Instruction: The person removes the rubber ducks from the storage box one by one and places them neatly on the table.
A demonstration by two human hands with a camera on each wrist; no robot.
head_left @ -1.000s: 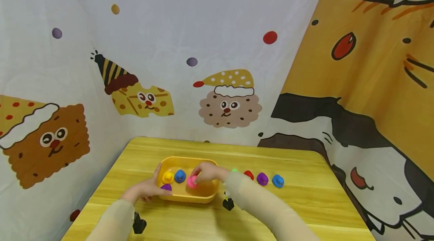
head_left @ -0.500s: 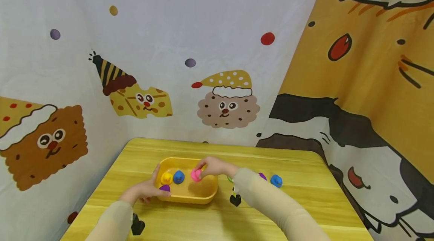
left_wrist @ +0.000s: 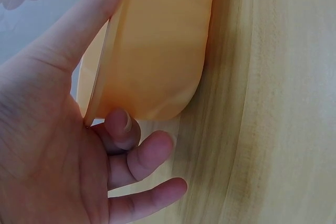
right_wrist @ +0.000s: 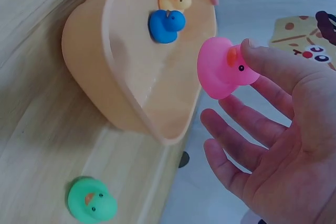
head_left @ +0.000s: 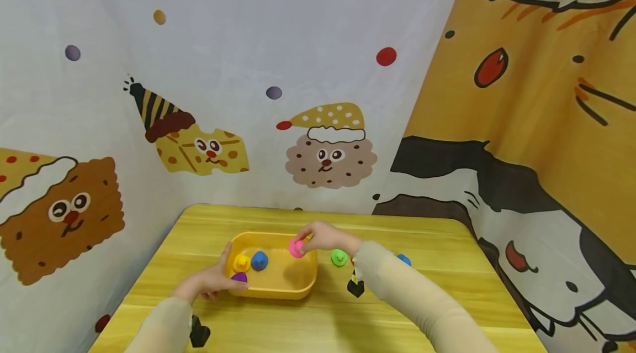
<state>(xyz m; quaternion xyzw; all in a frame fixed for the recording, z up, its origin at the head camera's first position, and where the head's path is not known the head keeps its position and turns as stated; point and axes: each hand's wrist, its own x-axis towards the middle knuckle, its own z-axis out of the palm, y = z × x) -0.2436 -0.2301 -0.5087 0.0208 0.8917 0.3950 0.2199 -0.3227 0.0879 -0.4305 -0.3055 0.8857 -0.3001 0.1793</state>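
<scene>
My right hand (head_left: 325, 236) pinches a pink rubber duck (head_left: 296, 248) by its head between thumb and fingertips. The duck is raised over the right back part of an orange-yellow plastic tub (head_left: 278, 293); the right wrist view shows it apart from the tub wall. With its thumb along the rim and its fingers outside, my left hand (head_left: 208, 281) holds the tub's left end. Inside, at the left, lie a yellow duck (head_left: 242, 263), a blue duck (head_left: 259, 261) and a purple duck (head_left: 239, 277) partly hidden by the left thumb.
A green duck (head_left: 339, 257) sits on the wooden table (head_left: 422, 231) just right of the tub. Farther right, another blue duck (head_left: 404, 259) shows partly behind the right sleeve (head_left: 392, 281). A cartoon-printed cloth (head_left: 223, 66) hangs behind the table.
My right hand has lifted the pink duck from the tub's floor, moving it up and to the right. The green duck has come into fuller view. My left hand keeps its hold on the tub.
</scene>
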